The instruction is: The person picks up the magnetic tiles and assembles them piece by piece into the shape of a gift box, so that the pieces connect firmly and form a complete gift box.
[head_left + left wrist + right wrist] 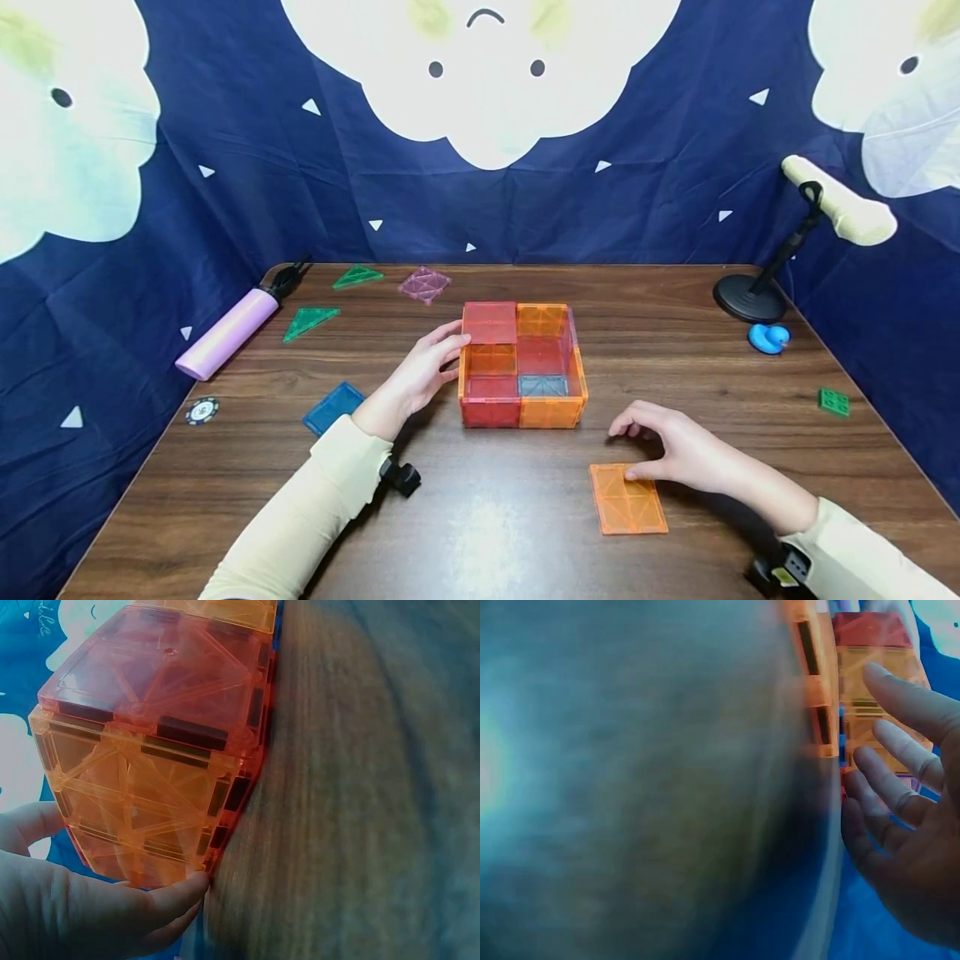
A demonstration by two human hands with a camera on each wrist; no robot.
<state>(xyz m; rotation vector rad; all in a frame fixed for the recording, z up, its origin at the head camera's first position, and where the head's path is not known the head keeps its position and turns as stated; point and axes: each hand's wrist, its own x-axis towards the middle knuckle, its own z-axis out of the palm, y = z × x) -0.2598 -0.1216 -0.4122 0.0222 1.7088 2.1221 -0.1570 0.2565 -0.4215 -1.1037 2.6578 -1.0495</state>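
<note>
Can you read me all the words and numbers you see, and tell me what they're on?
"ile": looks like the end of a word, on the blue backdrop in the left wrist view; its start is unclear.
Poker chip: any marks are too small to read.
Black device at the right wrist: too small to read.

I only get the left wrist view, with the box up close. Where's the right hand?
Observer: The right hand is open, its thumb over the edge of an orange tile.
Operator: How much is covered on top?
Observer: Just the far-left corner of the box, by a red tile.
Operator: Anything loose on the left?
Observer: Yes, a blue tile lies left of the box.
</note>
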